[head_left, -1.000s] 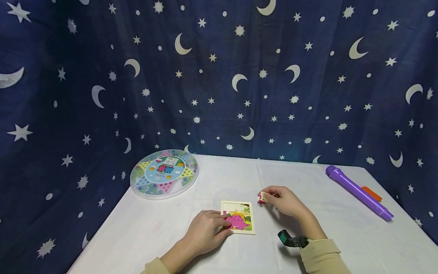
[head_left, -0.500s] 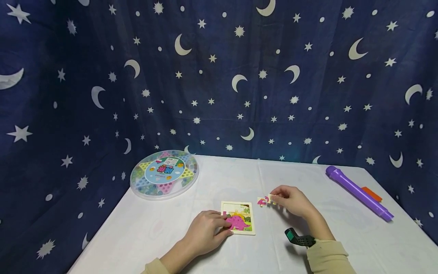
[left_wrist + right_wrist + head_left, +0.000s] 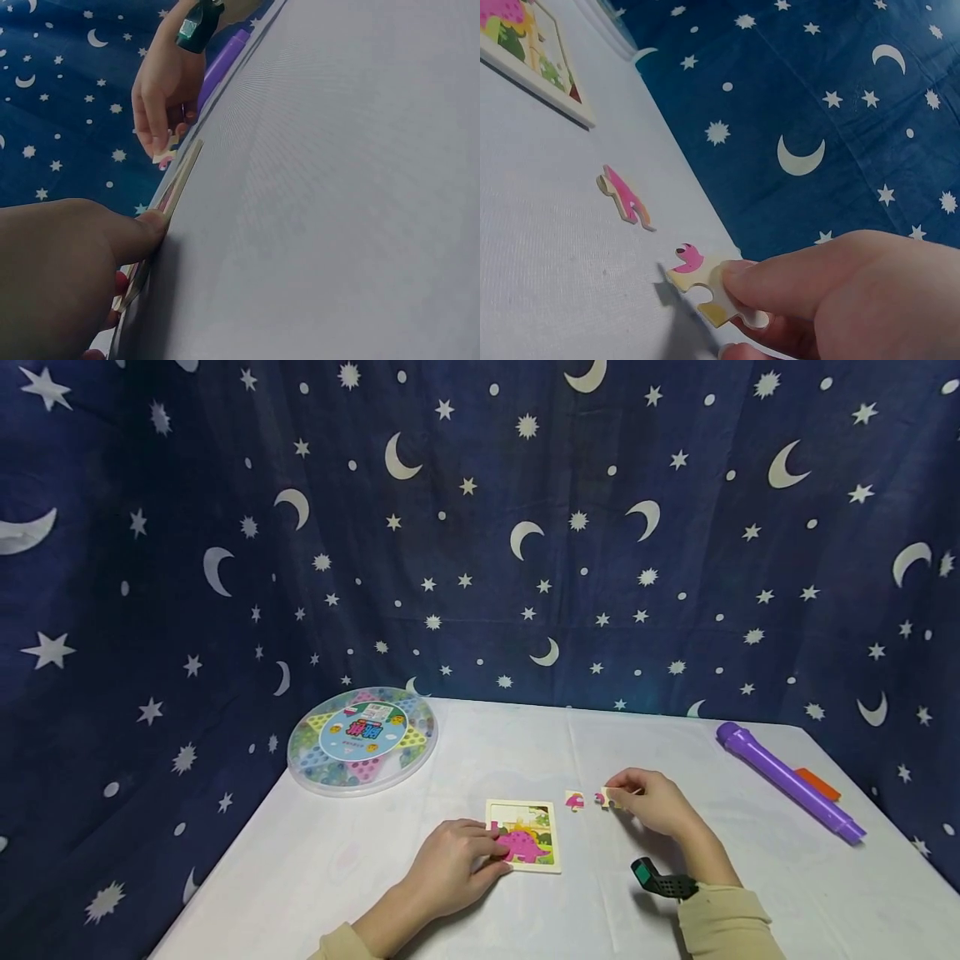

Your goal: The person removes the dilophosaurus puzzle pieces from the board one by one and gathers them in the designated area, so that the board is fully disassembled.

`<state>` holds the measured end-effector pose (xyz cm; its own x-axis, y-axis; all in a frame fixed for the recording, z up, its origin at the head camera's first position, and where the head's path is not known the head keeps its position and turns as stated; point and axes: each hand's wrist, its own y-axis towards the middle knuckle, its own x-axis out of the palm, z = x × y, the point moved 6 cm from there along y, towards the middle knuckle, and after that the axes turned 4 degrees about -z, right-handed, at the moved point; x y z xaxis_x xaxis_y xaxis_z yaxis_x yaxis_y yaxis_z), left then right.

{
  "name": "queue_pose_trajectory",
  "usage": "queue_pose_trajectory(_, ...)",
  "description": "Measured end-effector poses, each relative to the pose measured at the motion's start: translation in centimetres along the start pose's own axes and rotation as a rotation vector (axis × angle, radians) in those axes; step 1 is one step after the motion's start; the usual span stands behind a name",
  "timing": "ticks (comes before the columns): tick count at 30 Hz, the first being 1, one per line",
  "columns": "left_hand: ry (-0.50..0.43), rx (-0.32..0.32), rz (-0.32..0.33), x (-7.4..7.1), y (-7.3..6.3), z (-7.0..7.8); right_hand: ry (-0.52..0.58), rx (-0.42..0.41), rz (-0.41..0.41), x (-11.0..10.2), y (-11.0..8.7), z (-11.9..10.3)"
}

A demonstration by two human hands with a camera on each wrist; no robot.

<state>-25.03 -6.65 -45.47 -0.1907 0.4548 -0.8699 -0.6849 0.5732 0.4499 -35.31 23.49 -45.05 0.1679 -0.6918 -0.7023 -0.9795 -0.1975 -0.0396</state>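
Observation:
At the centre of the head view lies a small jigsaw board (image 3: 555,843) with a pale frame and a pink dinosaur picture; an unfilled patch shows at its upper left. My left hand (image 3: 457,867) grips the board's left side, the thumb (image 3: 146,234) at its near edge and fingers over the picture. To the right of the board, my right hand (image 3: 660,810) pinches a jigsaw piece (image 3: 714,283), cream with a pink patch, between thumb and fingers, tilted close over the table. A second piece (image 3: 624,196), mostly pink, lies loose between the board and the right hand.
A round, clear-lidded board game (image 3: 362,742) lies at the back left of the white-covered table (image 3: 495,743). At the right lies a purple microphone-shaped tube (image 3: 787,781), with an orange piece (image 3: 817,783) behind it. A starry curtain (image 3: 465,560) stands behind and at the left.
My right hand has moved right with one jigsaw piece, which has come apart from the other piece left lying on the table. The left hand stays on the board.

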Motion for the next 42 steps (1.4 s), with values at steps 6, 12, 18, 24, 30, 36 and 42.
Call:
queue_pose_trajectory(6,0.003,0.005,0.005,0.1,-0.1,0.1,-0.014,-0.006,-0.005,0.1,-0.1,0.3)
queue_pose_trajectory(12,0.01,0.011,0.005,0.1,-0.1,0.1,-0.066,-0.009,0.014,0.2,-0.2,0.5)
queue_pose_trajectory(18,0.014,0.018,0.007,0.1,-0.1,0.1,-0.122,-0.023,0.037,0.3,-0.2,0.5)
queue_pose_trajectory(24,0.016,0.023,-0.002,0.2,-0.2,0.1,-0.147,-0.015,0.04,0.5,-0.1,0.5)
queue_pose_trajectory(30,0.008,0.013,0.005,0.3,-0.3,0.0,-0.162,-0.033,0.045,0.7,0.1,0.6)
queue_pose_trajectory(36,-0.001,0.036,0.03,0.1,-0.4,0.2,-0.164,-0.033,0.04,0.7,0.0,0.2)
queue_pose_trajectory(42,0.012,0.061,0.028,-0.1,-0.2,0.4,-0.139,-0.046,0.04,0.5,0.0,-0.9)
